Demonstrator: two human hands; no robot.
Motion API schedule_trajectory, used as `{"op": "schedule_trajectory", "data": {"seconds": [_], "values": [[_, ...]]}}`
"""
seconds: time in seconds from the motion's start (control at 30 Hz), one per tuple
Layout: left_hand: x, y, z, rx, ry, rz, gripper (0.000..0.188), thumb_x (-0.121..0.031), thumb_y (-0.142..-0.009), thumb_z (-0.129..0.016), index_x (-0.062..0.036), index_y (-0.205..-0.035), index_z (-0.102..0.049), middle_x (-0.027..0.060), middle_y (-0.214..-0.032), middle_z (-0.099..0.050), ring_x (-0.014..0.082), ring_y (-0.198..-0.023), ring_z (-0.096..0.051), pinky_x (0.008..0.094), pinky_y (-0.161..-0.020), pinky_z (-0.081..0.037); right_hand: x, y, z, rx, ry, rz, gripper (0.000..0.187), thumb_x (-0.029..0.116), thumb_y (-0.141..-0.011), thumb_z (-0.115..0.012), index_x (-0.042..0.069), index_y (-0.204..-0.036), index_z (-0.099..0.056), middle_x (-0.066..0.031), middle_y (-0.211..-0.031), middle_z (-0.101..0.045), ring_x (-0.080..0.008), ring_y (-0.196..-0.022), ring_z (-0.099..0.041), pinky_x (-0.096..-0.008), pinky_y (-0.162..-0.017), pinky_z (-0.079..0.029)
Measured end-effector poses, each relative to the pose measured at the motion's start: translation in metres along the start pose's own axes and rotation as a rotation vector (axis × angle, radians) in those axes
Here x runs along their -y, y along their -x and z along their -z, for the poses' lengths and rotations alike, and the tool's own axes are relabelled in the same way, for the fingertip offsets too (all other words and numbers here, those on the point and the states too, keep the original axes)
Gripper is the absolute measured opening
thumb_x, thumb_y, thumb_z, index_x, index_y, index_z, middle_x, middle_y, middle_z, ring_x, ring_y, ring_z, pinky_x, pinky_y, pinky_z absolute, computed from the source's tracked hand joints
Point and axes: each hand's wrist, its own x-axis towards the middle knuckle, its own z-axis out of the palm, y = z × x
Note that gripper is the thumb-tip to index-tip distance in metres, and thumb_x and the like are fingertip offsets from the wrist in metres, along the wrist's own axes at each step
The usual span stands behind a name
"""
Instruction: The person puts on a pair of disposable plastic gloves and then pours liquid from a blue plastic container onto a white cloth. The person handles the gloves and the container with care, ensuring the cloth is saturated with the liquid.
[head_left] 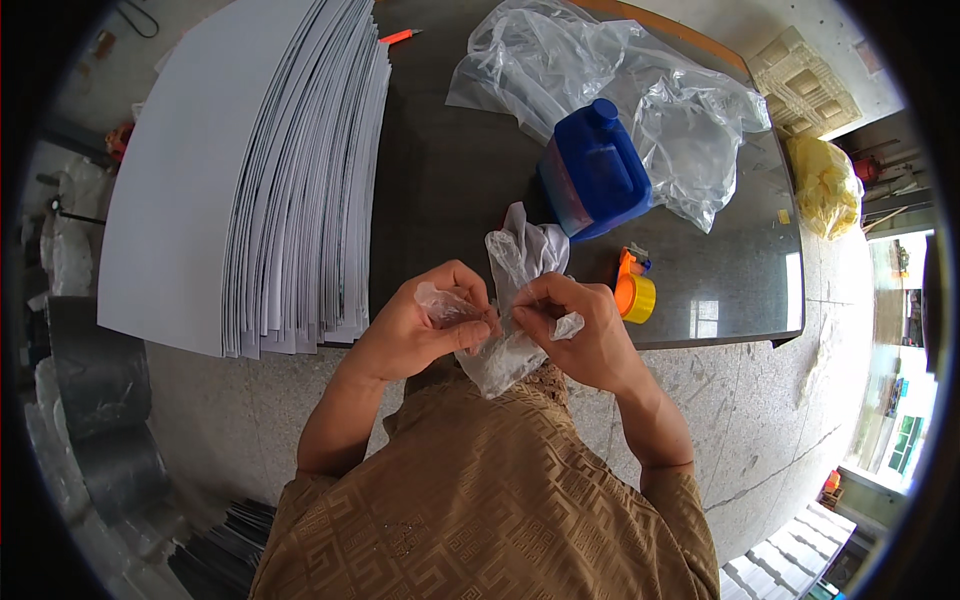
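Observation:
Between my two hands hangs a small clear plastic bag (498, 362), held just off the near edge of the dark table. My left hand (437, 318) is closed on the bag's left side, a crumpled bit of film bunched in its palm. Thumb and forefinger of my right hand (575, 325) pinch the bag's other side, and some film pokes out past the fingers. Just beyond the hands a crumpled grey-white cloth (541, 250) lies on the table. Near my right hand sits a tape dispenser (633, 290), orange with a yellow roll.
A tall stack of white sheets (300, 180) fills the table's left side. Behind the cloth stands a blue jug (598, 175). Large clear plastic sheeting (690, 120) spreads across the back right. An orange cutter (401, 37) lies at the back. A yellow bag (826, 188) is beyond the right edge.

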Motion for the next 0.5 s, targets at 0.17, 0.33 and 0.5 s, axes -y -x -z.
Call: {"op": "schedule_trajectory", "data": {"seconds": [0.17,0.33,0.5], "values": [[-0.003,0.002,-0.001,-0.021,-0.173,-0.025,0.016,-0.004,-0.089,-0.073,-0.0005,-0.102,-0.064,0.0036,-0.089,-0.068,0.0079,-0.08,-0.063,0.0229,-0.07,-0.052,0.0,-0.001,-0.002,-0.024,0.002,0.028,0.01,-0.003,-0.085,-0.07,-0.004,-0.094,-0.065,-0.0094,-0.077,-0.068,-0.0139,-0.07,-0.068,-0.0272,-0.067,-0.054],[-0.007,0.002,-0.005,-0.091,-0.287,-0.031,0.019,0.001,-0.087,-0.073,0.0027,-0.104,-0.064,0.006,-0.088,-0.07,0.0088,-0.081,-0.066,0.0224,-0.071,-0.054,0.002,-0.001,-0.001,-0.011,0.014,0.015,0.011,-0.004,-0.085,-0.07,-0.004,-0.094,-0.064,-0.0098,-0.078,-0.069,-0.0151,-0.071,-0.07,-0.0279,-0.066,-0.054],[-0.014,0.002,-0.009,-0.122,-0.305,0.038,0.02,0.001,-0.086,-0.073,0.0038,-0.104,-0.067,0.006,-0.088,-0.071,0.009,-0.081,-0.067,0.0222,-0.072,-0.055,0.003,-0.001,0.0,-0.001,0.018,0.012,0.019,-0.008,-0.077,-0.067,-0.002,-0.094,-0.06,-0.0134,-0.079,-0.069,-0.0255,-0.079,-0.073,-0.0321,-0.07,-0.055]]}}
